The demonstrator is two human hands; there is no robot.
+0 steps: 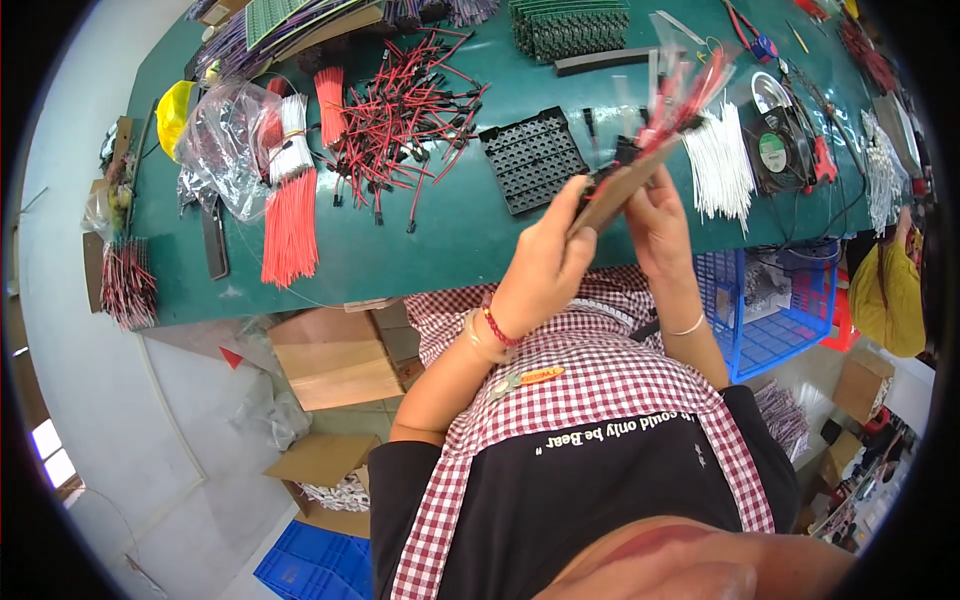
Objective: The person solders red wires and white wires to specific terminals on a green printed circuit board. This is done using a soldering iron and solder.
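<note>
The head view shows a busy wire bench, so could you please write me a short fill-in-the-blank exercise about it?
1. Both hands, left hand and right hand, hold a brown ____ with wires on it.
2. The bench top is ____ in colour.
3. The black grid tray lies to the ____ of the loose red-and-black wire pile.
4. The basket below the bench edge is ____.

Missing words: card; green; right; blue

I see both hands raised over the near edge of a green table (450, 250): the left hand (545, 262) and right hand (657, 225) grip a brown card (620, 190) bristling with blurred red wires (690, 95). A black tray (532, 158) lies just beyond; loose red-and-black wires (400, 110) sprawl far left.
</note>
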